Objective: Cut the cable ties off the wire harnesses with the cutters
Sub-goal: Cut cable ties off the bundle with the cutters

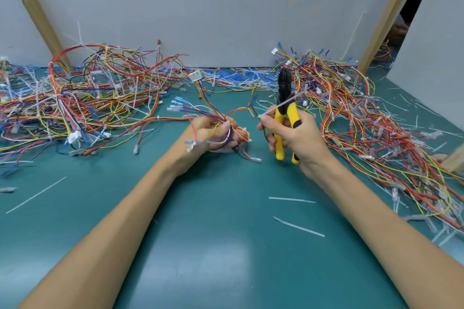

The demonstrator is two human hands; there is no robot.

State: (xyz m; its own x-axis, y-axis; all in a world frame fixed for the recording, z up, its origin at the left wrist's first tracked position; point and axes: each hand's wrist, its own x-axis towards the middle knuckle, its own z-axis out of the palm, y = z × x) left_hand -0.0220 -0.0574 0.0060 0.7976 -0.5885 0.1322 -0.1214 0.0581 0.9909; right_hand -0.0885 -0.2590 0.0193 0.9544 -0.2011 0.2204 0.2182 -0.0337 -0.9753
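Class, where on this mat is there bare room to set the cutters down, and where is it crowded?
Free: the mat between the forearms, bordered right by two loose ties; also near left, below the left pile. Crowded: that pile, the right pile and tie litter along the wall.

Harness-assembly workbench (green mat (206, 246), wire heaps (100, 88))

We hold the yellow-handled cutters (283, 93) upright in our right grip (298, 135), black nose up, a white cable tie (278, 106) pinched across them. Our left grip (208, 130) bunches a small wire harness (227, 128) of red, yellow and blue strands.
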